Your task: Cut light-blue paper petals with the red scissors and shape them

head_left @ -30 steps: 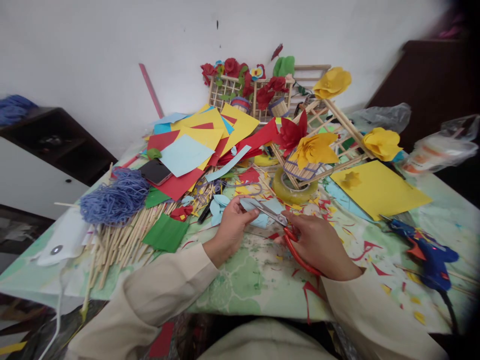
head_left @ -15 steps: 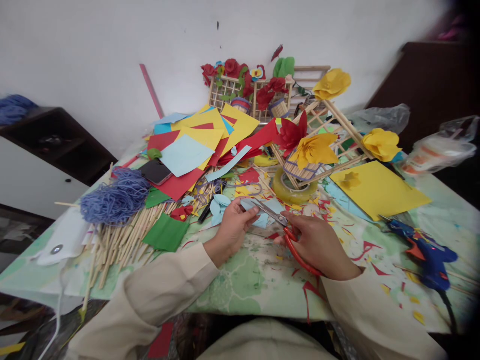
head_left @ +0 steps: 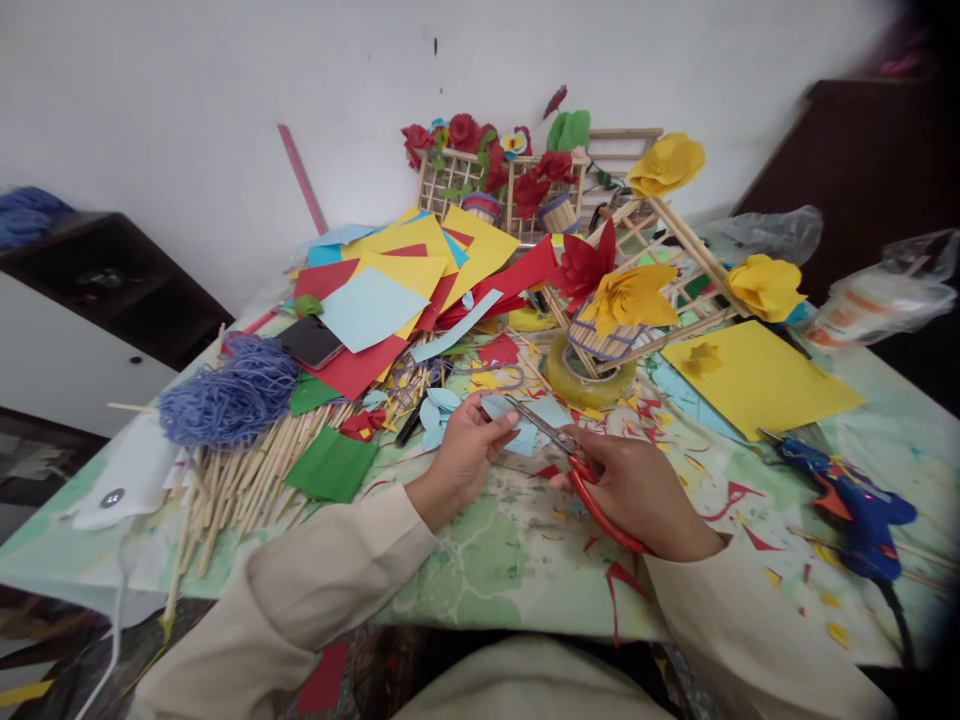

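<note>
Between its thumb and fingers, my left hand [head_left: 471, 447] pinches a small piece of light blue paper [head_left: 495, 405]. My right hand [head_left: 637, 490] is wrapped round the red handles of a pair of scissors [head_left: 553, 432], whose blades point left and lie at the blue paper. Just beyond my hands, more light blue paper [head_left: 529, 438] lies on the table. Cut light blue petals [head_left: 439, 415] rest left of my left hand. A roll of clear yellowish tape [head_left: 570, 378] stands behind the scissors, under a stick frame with yellow paper flowers [head_left: 632, 298].
A blue glue gun [head_left: 851, 510] lies at right beside a yellow sheet [head_left: 757, 380]. At left are blue yarn [head_left: 229, 390], wooden sticks [head_left: 255, 490], green paper [head_left: 334, 466] and a phone [head_left: 311, 343]. Coloured sheets [head_left: 375, 305] are piled behind; a bagged cup [head_left: 874, 305] stands far right.
Almost nothing differs. Both hands, the scissors and the paper keep nearly the same place; the view has shifted very slightly.
</note>
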Demonstrator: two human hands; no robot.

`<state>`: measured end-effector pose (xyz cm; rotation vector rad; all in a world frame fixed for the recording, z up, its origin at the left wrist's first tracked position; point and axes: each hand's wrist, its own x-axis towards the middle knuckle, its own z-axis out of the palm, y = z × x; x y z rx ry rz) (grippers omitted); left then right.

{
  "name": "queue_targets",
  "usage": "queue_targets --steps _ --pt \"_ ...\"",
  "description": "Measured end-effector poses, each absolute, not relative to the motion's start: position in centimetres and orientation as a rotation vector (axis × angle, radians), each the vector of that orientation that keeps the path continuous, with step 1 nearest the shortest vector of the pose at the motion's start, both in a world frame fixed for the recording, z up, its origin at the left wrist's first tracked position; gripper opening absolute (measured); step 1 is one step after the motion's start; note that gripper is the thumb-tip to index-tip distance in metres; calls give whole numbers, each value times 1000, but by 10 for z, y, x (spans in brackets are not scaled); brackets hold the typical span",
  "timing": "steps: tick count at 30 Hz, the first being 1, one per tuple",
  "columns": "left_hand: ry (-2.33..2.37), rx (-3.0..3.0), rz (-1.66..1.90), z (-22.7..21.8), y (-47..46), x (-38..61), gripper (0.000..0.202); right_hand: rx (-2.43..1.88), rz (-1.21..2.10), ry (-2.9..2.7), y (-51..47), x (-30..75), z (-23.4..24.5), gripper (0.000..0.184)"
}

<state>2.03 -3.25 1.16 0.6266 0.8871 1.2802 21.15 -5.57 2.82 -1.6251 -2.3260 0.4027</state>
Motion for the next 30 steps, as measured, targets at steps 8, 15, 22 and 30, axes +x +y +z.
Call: queue_targets --steps 8,15,22,30 --pt "916 654 1260 12 -31 17 40 -1624 375 -2328 -57 212 29 44" --pt "930 654 1280 13 -30 16 41 -1631 405 -2327 -56 213 29 45" --pt "957 698 1312 14 -29 15 37 -1633 381 -2332 -56 214 27 46" --pt "966 837 1319 11 -25 11 45 -1641 359 -2350 -57 215 29 47"
